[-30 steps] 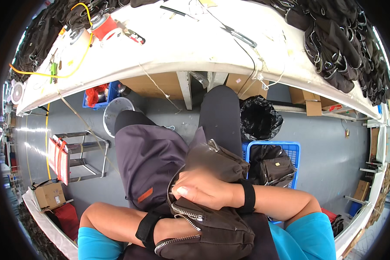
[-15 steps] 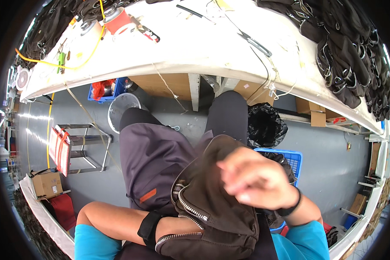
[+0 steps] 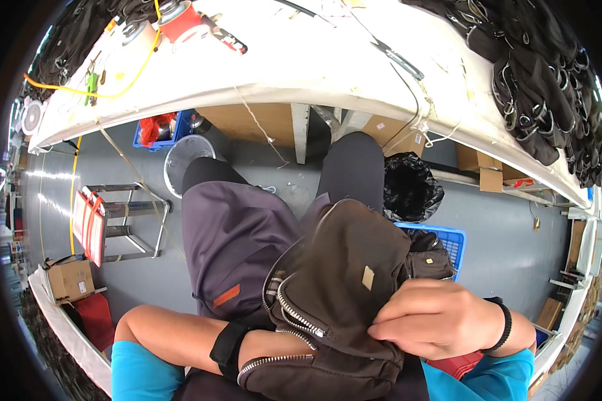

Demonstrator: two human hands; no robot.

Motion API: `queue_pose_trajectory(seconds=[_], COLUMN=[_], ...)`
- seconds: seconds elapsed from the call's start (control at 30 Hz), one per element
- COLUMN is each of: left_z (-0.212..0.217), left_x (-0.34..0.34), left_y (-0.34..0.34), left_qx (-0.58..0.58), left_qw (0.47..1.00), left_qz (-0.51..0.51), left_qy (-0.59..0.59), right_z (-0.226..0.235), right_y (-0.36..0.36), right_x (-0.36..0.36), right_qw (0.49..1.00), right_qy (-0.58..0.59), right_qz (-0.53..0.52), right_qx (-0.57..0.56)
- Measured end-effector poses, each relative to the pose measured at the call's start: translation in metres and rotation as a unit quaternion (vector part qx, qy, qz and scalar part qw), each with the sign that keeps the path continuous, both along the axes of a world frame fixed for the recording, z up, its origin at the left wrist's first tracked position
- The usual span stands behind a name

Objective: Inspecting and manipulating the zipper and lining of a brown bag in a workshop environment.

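Note:
A dark brown fabric bag [image 3: 344,294] with open silver zippers [image 3: 297,314] rests on my lap. My left forearm [image 3: 274,351], with a black band at the wrist, runs into the bag's opening, so my left hand is hidden inside. My right hand [image 3: 435,317] is closed in a pinch against the bag's right side, fingertips touching the fabric. Whatever they pinch is too small or covered to make out. A small beige patch [image 3: 368,277] shows on the bag's front. Beneath the bag lies a purple-grey apron [image 3: 237,227] with an orange-brown tag.
Ahead stands a white table [image 3: 301,60] bearing thread snips [image 3: 398,60], a red can [image 3: 178,23] and a heap of dark bags [image 3: 535,87]. A blue crate [image 3: 453,247] with dark bags sits at my right, near a black-lined bin [image 3: 411,187]. A metal stool [image 3: 124,220] stands left.
My right hand has moved down and right from above the bag's front to its right side, uncovering the beige patch. My left forearm has stayed in the bag.

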State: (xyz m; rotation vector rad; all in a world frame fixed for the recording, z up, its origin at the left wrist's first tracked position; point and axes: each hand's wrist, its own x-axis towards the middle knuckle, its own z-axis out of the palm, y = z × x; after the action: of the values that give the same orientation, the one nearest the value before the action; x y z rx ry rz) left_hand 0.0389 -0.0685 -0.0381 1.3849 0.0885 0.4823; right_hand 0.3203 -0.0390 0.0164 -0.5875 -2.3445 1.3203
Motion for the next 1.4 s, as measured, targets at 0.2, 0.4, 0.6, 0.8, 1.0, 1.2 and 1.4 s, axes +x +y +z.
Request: queue_pose_trajectory(seconds=[0.2, 0.4, 0.6, 0.8, 1.0, 1.2, 1.4], left_z=[-0.001, -0.002, -0.002, -0.001, -0.003, -0.002, -0.003], left_x=[0.001, -0.001, 0.003, 0.010, 0.007, 0.013, 0.016], left_y=[0.003, 0.009, 0.006, 0.011, 0.012, 0.015, 0.017], left_qx=[-0.006, -0.012, -0.016, -0.019, -0.025, -0.029, -0.033], left_qw=[1.000, 1.000, 0.999, 0.999, 0.999, 0.999, 0.998], left_qz=[-0.008, -0.018, -0.028, -0.031, -0.027, -0.033, -0.044], left_qy=[0.005, 0.005, 0.011, 0.018, 0.020, 0.028, 0.031], right_z=[0.011, 0.003, 0.011, 0.025, 0.002, -0.005, 0.007], right_y=[0.001, -0.005, -0.006, 0.007, 0.003, -0.001, 0.007], right_x=[-0.012, -0.009, -0.009, -0.015, -0.014, -0.007, -0.001], right_qw=[0.997, 0.998, 0.997, 0.978, 0.998, 0.993, 0.996], right_qy=[0.067, 0.054, 0.011, -0.038, 0.045, 0.068, 0.045], right_qz=[0.003, 0.005, 0.026, 0.080, -0.004, -0.059, -0.042], right_qx=[-0.030, -0.041, 0.066, 0.190, 0.043, -0.080, -0.059])
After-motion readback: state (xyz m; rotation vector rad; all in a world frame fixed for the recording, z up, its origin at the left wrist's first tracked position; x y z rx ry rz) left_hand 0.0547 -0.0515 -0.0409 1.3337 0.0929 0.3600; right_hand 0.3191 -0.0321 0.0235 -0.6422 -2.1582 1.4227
